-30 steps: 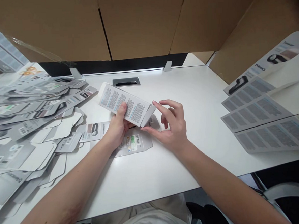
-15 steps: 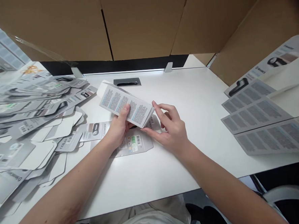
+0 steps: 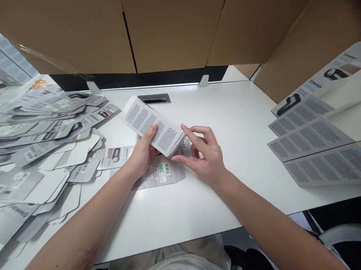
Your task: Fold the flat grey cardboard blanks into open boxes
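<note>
A slim printed carton (image 3: 155,128) is held tilted above the table, with columns of small text on its upper face. My left hand (image 3: 143,155) wraps around its near side, the thumb lying on the printed face. At the carton's right end, my right hand (image 3: 204,152) has its index fingertip on one corner and its thumb on the other. Beneath them a flattened carton (image 3: 161,175) with a barcode and a green label lies on the table. Another flat carton (image 3: 114,157) with a picture of a black device lies partly under my left hand.
A large heap of flat cartons (image 3: 40,139) spreads over the left of the white table (image 3: 203,207). Several assembled cartons (image 3: 318,143) stand in rows on the right. Cardboard panels (image 3: 174,29) rise behind, and a dark cable slot (image 3: 154,99) is set near the back edge.
The carton has turned slightly between my hands, and the white flap at its far left end shows less. My right fingertips have shifted a little left at its near end.
</note>
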`<state>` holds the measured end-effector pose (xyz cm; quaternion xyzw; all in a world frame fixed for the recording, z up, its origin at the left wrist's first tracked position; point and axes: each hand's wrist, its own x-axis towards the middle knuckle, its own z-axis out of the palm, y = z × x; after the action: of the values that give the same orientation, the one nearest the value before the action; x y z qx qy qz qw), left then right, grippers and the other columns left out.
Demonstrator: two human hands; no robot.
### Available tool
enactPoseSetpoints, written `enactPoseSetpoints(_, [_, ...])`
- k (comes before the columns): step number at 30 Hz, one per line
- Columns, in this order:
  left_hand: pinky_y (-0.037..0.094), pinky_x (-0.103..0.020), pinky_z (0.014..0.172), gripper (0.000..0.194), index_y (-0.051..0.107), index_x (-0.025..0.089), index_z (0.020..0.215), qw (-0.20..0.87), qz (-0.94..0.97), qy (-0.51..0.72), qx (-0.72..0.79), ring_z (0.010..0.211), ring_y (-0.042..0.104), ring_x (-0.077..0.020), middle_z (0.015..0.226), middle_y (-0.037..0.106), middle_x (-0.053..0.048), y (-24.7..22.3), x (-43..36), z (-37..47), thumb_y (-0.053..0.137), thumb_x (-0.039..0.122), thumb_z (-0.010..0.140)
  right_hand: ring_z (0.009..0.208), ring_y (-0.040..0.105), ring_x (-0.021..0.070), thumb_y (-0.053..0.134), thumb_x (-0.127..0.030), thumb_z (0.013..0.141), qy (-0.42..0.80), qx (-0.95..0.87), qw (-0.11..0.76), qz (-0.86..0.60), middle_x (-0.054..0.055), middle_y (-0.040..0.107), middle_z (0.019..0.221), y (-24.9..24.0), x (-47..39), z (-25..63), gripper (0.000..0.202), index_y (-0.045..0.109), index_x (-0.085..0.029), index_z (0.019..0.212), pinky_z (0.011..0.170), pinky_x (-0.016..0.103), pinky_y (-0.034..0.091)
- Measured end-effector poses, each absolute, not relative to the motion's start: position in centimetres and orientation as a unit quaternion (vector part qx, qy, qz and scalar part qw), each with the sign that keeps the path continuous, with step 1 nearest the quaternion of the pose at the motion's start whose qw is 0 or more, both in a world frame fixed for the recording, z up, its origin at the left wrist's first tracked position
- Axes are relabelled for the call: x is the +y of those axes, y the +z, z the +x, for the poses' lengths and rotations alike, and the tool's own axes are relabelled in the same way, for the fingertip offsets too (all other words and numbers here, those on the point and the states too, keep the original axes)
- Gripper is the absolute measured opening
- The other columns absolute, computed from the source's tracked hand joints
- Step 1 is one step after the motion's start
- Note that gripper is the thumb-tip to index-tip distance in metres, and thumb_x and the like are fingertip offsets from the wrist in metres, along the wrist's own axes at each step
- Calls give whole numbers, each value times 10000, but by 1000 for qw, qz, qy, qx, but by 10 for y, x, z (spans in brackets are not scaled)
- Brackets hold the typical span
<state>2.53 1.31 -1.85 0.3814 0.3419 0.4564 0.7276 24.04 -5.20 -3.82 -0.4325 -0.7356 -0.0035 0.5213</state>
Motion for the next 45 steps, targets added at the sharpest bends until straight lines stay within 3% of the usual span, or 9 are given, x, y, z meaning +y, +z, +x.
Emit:
enactPoseSetpoints(4, [737, -535, 1097, 722, 797, 261, 1447, 744, 396, 427, 328, 1319, 865, -439, 1292, 919, -145, -24, 16, 20, 866, 800, 971, 616, 561, 113, 813, -474, 1181, 20, -737, 555, -386, 50, 744, 1268, -35, -52, 243, 455, 763, -438, 1632, 571, 348, 664])
enactPoseSetpoints(13, [720, -499, 1088, 782, 775, 228, 1478, 735, 461, 378, 322, 1258, 880, -402, 1300, 911, -152, -28, 17, 18, 804, 849, 1003, 583, 520, 95, 928, -416, 1104, 70, -706, 609, -356, 4, 757, 1147, -37, -46, 244, 277, 882, -411, 1377, 523, 323, 576])
enactPoseSetpoints(17, [709, -505, 1113, 796, 767, 213, 1486, 736, 477, 366, 312, 1284, 869, -402, 1299, 907, -158, -25, 16, 18, 778, 858, 1019, 567, 492, 90, 937, -332, 1095, 69, -704, 620, -340, -11, 750, 1153, -37, -45, 242, 295, 871, -430, 1365, 495, 318, 530])
enactPoseSetpoints(21, [702, -520, 1128, 806, 753, 225, 1511, 739, 481, 364, 300, 1293, 868, -405, 1293, 909, -157, -26, 15, 18, 756, 869, 1027, 559, 477, 81, 929, -354, 1102, 58, -713, 610, -341, -3, 741, 1189, -36, -47, 242, 325, 841, -423, 1408, 489, 317, 525])
enactPoseSetpoints(28, [712, -555, 1110, 863, 728, 270, 1557, 747, 456, 390, 287, 1317, 860, -433, 1305, 913, -137, -34, 19, 19, 703, 935, 1007, 583, 454, 86, 1078, -739, 835, 94, -727, 591, -336, 27, 674, 1260, -39, -49, 241, 862, 714, -392, 1536, 455, 335, 495])
enactPoseSetpoints(35, [713, -546, 1108, 743, 773, 215, 1506, 732, 505, 370, 270, 1329, 849, -440, 1335, 896, -166, -32, 12, 19, 796, 796, 1044, 568, 433, 84, 1112, -642, 843, 100, -706, 594, -372, 6, 683, 1246, -45, -49, 240, 723, 713, -387, 1388, 463, 335, 498])
enactPoseSetpoints(42, [713, -563, 1138, 844, 717, 239, 1591, 747, 423, 419, 296, 1349, 844, -440, 1393, 884, -160, -30, 14, 21, 714, 873, 1035, 563, 415, 69, 1104, -684, 830, 108, -701, 607, -358, -4, 669, 1231, -42, -45, 241, 745, 701, -360, 1366, 466, 330, 471])
enactPoseSetpoints(45, [726, -586, 1118, 863, 687, 250, 1619, 740, 402, 442, 309, 1334, 850, -435, 1397, 882, -145, -25, 15, 21, 702, 877, 1026, 561, 426, 73, 1047, -590, 956, 112, -697, 609, -361, -17, 674, 1166, -41, -46, 241, 536, 717, -347, 1302, 477, 321, 458])
